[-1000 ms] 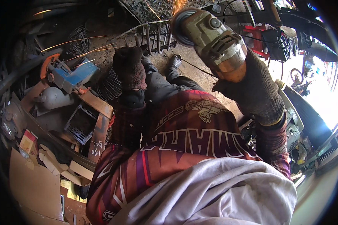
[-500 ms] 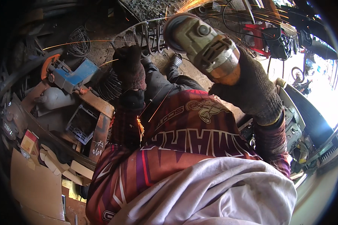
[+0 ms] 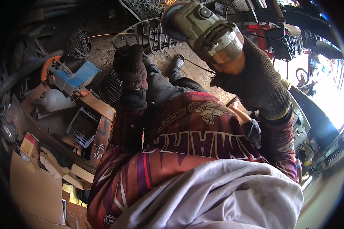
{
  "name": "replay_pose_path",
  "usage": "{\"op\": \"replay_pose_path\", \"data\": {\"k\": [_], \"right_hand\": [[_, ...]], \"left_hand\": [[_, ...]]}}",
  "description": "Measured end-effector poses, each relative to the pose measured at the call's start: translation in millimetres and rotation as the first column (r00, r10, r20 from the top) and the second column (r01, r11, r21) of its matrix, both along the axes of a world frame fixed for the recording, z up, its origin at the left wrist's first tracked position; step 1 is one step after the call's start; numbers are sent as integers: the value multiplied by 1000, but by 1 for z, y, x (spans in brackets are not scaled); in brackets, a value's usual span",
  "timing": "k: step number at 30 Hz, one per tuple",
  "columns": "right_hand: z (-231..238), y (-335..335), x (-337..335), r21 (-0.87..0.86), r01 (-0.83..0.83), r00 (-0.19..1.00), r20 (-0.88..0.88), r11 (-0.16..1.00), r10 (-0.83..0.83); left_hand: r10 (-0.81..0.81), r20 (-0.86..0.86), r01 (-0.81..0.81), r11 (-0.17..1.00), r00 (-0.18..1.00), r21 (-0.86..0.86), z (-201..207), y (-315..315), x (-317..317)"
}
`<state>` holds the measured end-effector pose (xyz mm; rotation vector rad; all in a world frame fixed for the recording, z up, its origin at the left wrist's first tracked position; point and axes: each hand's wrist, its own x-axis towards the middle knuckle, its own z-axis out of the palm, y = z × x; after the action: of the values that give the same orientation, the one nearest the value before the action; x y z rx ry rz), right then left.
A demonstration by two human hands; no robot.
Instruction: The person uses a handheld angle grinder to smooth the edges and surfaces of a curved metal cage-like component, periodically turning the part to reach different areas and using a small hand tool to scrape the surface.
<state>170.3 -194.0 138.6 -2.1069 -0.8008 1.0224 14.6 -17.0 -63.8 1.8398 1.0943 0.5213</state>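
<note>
My right hand [image 3: 256,82], in a dark knit glove, is wrapped round the orange-brown body of an angle grinder [image 3: 212,36]. The grinder's disc [image 3: 174,23] points up and left, and a small orange glow shows beyond its top edge. On the left, my gloved left hand [image 3: 130,66] is closed at the near left end of a metal rack of curved bars [image 3: 151,36]. Its fingers are partly hidden in shadow. The rack's bars lie just left of the disc; whether the disc touches the rack I cannot tell.
At left, a blue and orange metal tool [image 3: 74,78] is by a rusty steel frame [image 3: 99,107]. Around it are a grey cylinder [image 3: 55,101], plastic crate [image 3: 80,135], wire coil [image 3: 80,44] and cardboard [image 3: 36,187]. A cable [image 3: 195,63] runs below the grinder; a red stool-like thing [image 3: 258,36] stands right.
The grinder and my right hand have shifted slightly up and left. The broad spray of sparks has shrunk to a small glow and a thin streak. My left hand stays at the rack.
</note>
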Motion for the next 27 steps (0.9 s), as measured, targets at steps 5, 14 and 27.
{"op": "replay_pose_path", "data": {"k": [5,14,27], "right_hand": [[1,-4,6,-19,-31,997,64,999,32],[-61,2,30,21,-289,845,475,957,244],[-118,-3,42,-43,-398,598,745,916,295]], "left_hand": [[-169,-146,221,816,975,534,-12,4,-6],[-149,-269,284,762,952,582,-4,6,-12],[-23,8,20,960,1000,280,-18,25,-13]]}}
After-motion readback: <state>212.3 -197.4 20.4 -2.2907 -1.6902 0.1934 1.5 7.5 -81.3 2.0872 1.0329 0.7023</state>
